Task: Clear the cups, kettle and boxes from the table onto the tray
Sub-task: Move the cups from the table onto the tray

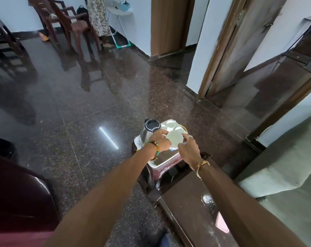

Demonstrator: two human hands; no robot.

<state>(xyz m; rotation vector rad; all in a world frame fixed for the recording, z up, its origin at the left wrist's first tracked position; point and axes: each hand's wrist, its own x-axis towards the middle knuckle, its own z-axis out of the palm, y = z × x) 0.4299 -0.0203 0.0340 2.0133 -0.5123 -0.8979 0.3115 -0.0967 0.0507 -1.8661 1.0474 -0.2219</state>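
Observation:
A steel tray (164, 162) rests on a dark plastic stool just beyond the dark table (192, 207). On the tray's left stands a steel kettle (148, 131) with a black lid. Behind it sit small white cups (170, 124). My left hand (160, 142) and my right hand (189, 150) together hold one larger white cup (175, 138) by its rim, over the middle of the tray. Something white and blue lies under this cup, mostly hidden by my hands.
The polished dark stone floor (97, 104) stretches ahead. Brown plastic chairs (65, 20) and a person in a patterned dress stand at the far wall. Door frames (220, 50) lie to the right, a dark chair back (17, 193) at the lower left.

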